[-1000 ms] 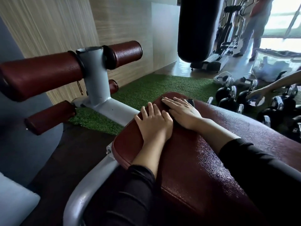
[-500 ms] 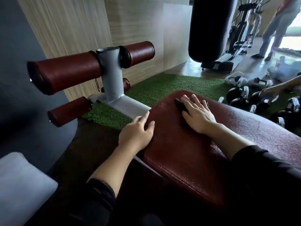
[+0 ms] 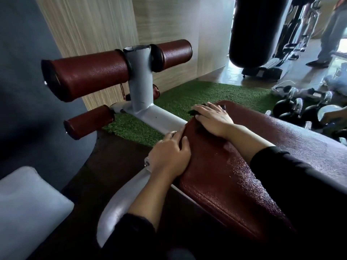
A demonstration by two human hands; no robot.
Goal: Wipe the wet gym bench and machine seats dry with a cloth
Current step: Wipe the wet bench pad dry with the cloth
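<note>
We're in a gym: padded sit-up bench [image 3: 234, 175] with leg rollers [image 3: 90, 76], hanging punching bag [image 3: 257, 30], kettlebells [image 3: 287, 107] on green turf [image 3: 197, 94]

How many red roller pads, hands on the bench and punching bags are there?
Red roller pads: 4
Hands on the bench: 2, left hand, right hand
Punching bags: 1
Total: 7
</note>
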